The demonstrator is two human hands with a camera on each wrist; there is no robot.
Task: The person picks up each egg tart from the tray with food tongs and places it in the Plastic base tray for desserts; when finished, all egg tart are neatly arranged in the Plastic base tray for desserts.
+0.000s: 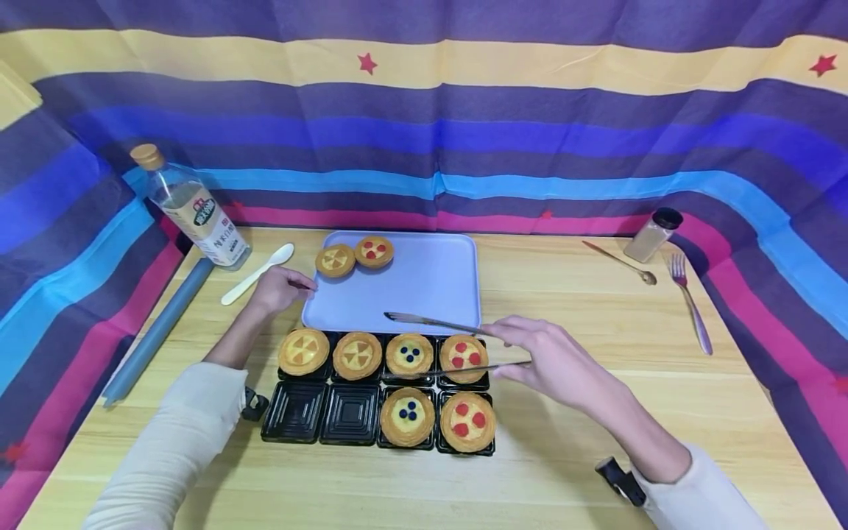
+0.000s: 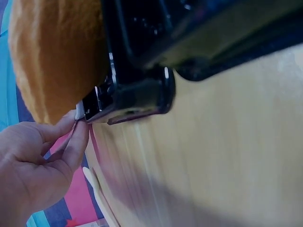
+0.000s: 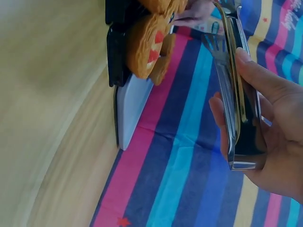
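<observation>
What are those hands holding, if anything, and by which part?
The right hand grips metal tongs by their arms, near the joined end. The left hand pinches the lavender tray at its left rim.

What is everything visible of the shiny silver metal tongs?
The tongs look metallic and mirror-like, with two long arms joined by a squared bend; one tip is forked. They stand open, held between thumb and fingers of the right hand. In the head view they extend over round golden tarts and a pale-purple rectangular tray. Contact there is unclear.
</observation>
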